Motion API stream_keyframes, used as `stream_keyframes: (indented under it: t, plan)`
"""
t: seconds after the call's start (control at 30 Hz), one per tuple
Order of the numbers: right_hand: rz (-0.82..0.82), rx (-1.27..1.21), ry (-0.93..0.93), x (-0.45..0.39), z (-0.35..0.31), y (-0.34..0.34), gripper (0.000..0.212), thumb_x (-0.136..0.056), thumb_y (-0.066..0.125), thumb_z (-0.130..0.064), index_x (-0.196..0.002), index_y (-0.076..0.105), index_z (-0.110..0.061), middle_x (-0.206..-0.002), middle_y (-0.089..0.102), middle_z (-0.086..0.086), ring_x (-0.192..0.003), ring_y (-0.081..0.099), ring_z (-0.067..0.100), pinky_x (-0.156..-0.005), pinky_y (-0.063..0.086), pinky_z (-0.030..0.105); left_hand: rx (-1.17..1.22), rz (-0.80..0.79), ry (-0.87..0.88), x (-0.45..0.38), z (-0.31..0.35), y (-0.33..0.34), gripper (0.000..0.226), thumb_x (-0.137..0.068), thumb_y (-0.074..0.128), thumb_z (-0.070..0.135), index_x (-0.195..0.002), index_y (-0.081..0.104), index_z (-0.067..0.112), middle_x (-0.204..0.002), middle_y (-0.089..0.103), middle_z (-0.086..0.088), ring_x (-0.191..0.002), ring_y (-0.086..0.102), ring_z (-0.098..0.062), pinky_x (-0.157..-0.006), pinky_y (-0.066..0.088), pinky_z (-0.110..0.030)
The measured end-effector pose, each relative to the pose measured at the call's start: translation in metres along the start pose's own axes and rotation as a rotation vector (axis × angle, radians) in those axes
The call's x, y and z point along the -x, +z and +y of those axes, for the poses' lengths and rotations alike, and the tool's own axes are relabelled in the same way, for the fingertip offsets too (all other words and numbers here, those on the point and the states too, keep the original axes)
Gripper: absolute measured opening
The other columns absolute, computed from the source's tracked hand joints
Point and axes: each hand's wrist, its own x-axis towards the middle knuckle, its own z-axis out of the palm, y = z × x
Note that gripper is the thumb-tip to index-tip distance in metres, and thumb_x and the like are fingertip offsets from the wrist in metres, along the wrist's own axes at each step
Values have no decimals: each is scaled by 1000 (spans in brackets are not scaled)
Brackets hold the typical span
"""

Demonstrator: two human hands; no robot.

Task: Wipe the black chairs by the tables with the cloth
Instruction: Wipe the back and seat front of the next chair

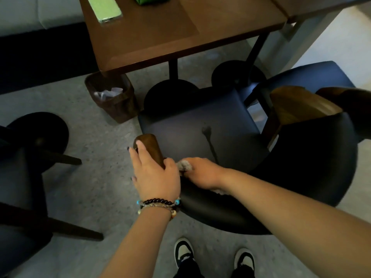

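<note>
A black padded chair (pixel 200 125) with a curved backrest (pixel 291 177) and wooden armrest ends stands in front of me, its seat facing the brown table (pixel 160 37). My left hand (pixel 154 173), with bead bracelets at the wrist, grips the chair's left wooden armrest (pixel 149 145). My right hand (pixel 202 173) is closed on a grey-white cloth (pixel 184 164), pressed against the inner left side of the backrest where it meets the seat. A wet streak (pixel 209 141) runs across the seat.
A woven bin (pixel 118 105) with crumpled paper stands under the table's corner. Round black table bases (pixel 168 95) sit ahead. Another dark chair (pixel 24 177) is at my left, a third (pixel 313 75) at the right. A phone (pixel 104 9) lies on the table. My shoes (pixel 184 251) are below.
</note>
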Motion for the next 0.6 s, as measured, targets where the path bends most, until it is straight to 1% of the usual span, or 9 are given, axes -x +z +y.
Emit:
stream_keyframes:
  t: [0.1,0.17,0.23,0.3,0.37,0.43,0.47,0.53,0.6]
  plan:
    - [-71,105,41,1,16,-9,21,-94,48,-17,-101,65,-26,-120,65,4,-104,60,19,-87,45,28,-157,14,241,5,4,-2,69,-89,55,21,-151,25,20,-160,15,-5,-144,22,-23,-118,10,-55]
    - [-143,239,103,12,36,-24,19,-90,49,-10,-94,62,-23,-114,66,8,-96,60,20,-83,47,30,-229,-81,349,10,8,-3,59,-90,55,23,-146,38,24,-147,45,-6,-136,38,-20,-118,11,-53]
    - [-214,406,169,24,54,-41,20,-89,50,-6,-99,65,-15,-108,66,9,-94,63,25,-81,53,34,-341,-179,372,16,12,-4,47,-90,51,34,-137,49,34,-120,67,-4,-114,58,-18,-119,8,-50]
    - [-268,535,223,36,67,-60,19,-91,54,-9,-105,66,-12,-103,65,8,-89,63,24,-68,53,29,-503,-240,414,24,17,-2,44,-87,44,50,-128,56,42,-104,72,3,-104,63,-12,-120,3,-46]
    - [-300,679,243,44,78,-80,18,-92,57,-11,-108,66,-10,-100,63,7,-86,60,22,-55,43,23,-679,-331,533,36,20,3,45,-85,34,63,-120,60,48,-100,72,13,-104,62,-5,-118,11,-37]
    - [-321,857,246,47,87,-97,18,-93,58,-13,-109,63,-7,-104,62,8,-90,60,25,-65,41,26,-796,-405,632,47,20,9,57,-81,19,72,-112,63,51,-97,72,19,-96,63,-1,-107,33,-28]
    - [-314,932,267,48,92,-107,20,-93,59,-14,-111,62,-7,-109,62,10,-91,58,25,-70,41,28,-817,-399,648,50,20,12,62,-77,14,74,-107,64,53,-92,71,20,-89,63,-1,-92,44,-25]
    - [-228,1027,353,48,102,-131,24,-96,57,-21,-118,59,-11,-123,58,12,-101,55,29,-85,42,38,-830,-338,617,50,20,16,63,-69,12,79,-98,64,57,-78,68,21,-74,61,-3,-61,45,-21]
    - [-104,1190,390,50,111,-158,30,-98,50,-20,-127,56,-14,-133,53,12,-119,48,37,-101,34,54,-843,-307,576,48,20,18,60,-64,14,81,-91,62,58,-76,65,22,-70,59,-5,-54,42,-20]
